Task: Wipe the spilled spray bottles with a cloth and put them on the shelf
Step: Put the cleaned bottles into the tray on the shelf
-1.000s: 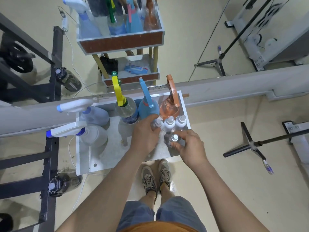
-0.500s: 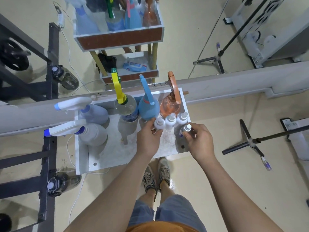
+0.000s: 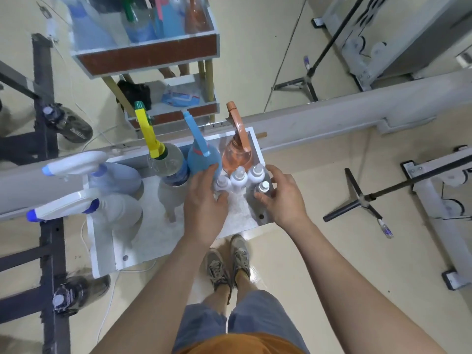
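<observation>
A white shelf top carries upright spray bottles: two white ones with blue nozzles, a clear one with a yellow trigger, a blue one and an orange one. Three small white bottles stand in a row at the right. My left hand holds the leftmost small bottle. My right hand grips a small clear bottle near the shelf's right edge. No cloth shows.
A mirror wall ahead reflects the shelf and bottles. A lower shelf tier shows a blue pack. Black stands sit on the floor at right, dark frames and jugs at left. My feet are below the shelf.
My right hand carried the small clear bottle rightward toward the shelf's right edge, behind the row of three. My left hand stayed at the leftmost small bottle.
</observation>
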